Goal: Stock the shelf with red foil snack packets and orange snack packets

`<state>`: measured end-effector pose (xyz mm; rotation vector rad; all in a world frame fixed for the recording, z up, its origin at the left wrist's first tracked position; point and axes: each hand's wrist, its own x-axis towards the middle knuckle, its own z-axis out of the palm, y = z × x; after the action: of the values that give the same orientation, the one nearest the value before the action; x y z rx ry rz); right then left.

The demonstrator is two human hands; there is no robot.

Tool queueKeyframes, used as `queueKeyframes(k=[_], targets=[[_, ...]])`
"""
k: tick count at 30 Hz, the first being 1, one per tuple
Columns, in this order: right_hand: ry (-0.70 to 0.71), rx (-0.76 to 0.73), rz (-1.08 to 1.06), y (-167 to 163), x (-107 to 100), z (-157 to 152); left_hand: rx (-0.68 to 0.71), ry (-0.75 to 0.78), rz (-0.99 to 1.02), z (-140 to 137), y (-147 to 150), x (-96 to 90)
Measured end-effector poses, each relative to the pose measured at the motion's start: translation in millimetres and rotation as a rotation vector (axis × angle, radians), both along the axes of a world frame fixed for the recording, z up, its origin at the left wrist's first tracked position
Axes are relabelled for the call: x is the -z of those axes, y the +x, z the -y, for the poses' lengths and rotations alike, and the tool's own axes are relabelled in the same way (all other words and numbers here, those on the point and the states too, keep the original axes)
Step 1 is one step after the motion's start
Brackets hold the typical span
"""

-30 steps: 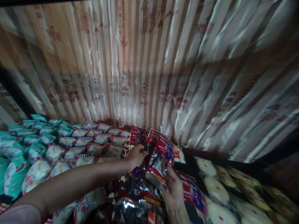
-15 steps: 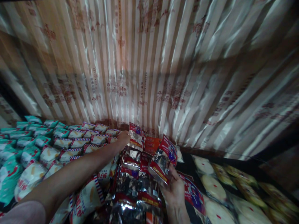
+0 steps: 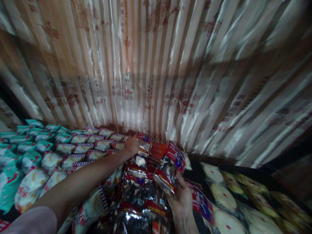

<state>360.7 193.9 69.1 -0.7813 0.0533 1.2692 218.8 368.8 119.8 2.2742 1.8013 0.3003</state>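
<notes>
My left hand (image 3: 132,145) is closed on the edge of a red and silver snack packet (image 3: 144,143) at the back of the packet rows, close to the curtain. In my right hand (image 3: 182,195) is another snack packet (image 3: 170,164), red and purple above and shiny silver below, tilted and gripped at its lower right edge. Between my arms lie several shiny packets (image 3: 135,191) of the same kind, overlapping. An orange packet (image 3: 158,151) shows between the two held ones.
White bags with striped edges (image 3: 80,148) and teal bags (image 3: 31,159) stand in rows on the left. To the right are pale round packaged goods (image 3: 223,195) and yellow packets (image 3: 260,198) on a black surface. A striped curtain (image 3: 146,65) hangs behind.
My left hand has moved slightly down and right, and its packet now leans lower among the others. My right hand and its packet have barely moved.
</notes>
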Motion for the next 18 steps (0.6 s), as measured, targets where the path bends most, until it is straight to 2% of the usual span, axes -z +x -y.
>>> queueKeyframes(k=[4, 11, 18], targets=[[-0.021, -0.041, 0.011, -2.8, -1.4, -0.3, 0.003, 0.038, -0.032, 8.7, 0.9, -1.0], [-0.063, 0.010, -0.007, -11.2, -11.7, -2.2, 0.027, 0.072, -0.082, 14.1, 3.8, -4.1], [-0.083, -0.039, 0.018, -11.1, -9.2, -3.4, 0.086, 0.130, -0.124, 14.7, 5.2, -3.8]])
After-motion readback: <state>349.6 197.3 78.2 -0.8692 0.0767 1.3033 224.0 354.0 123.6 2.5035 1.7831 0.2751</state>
